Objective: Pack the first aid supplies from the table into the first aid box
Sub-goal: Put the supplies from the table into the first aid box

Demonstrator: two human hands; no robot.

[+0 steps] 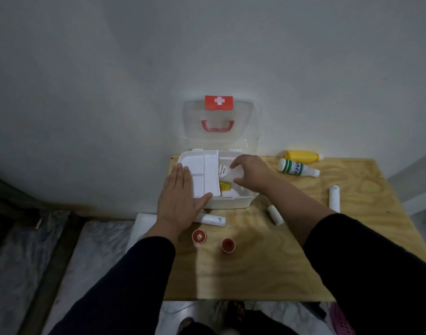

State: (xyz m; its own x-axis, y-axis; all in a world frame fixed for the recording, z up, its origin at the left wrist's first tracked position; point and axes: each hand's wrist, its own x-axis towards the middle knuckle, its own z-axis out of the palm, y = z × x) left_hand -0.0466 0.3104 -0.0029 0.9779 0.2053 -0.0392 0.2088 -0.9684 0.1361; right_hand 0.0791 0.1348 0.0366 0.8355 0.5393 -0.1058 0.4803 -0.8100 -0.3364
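Note:
The white first aid box [231, 203] stands open at the table's back, its clear lid [243, 131] with a red cross leaning on the wall. My left hand [179, 198] lies flat on the white inner tray [202, 168] at the box's left. My right hand [251, 174] holds a white bottle [227, 172] inside the box, above a yellow item [224, 186]. On the table lie three white bandage rolls [213, 219] [275, 215] [334, 198], two red-capped jars [199, 236] [228, 245], a yellow bottle [302, 156] and a green-striped white bottle [297, 167].
The plywood table [267, 274] stands against a white wall. A white block [144, 226] sits at its left edge. The floor to the left is covered with plastic sheeting. A pink basket [343, 321] shows at the lower right.

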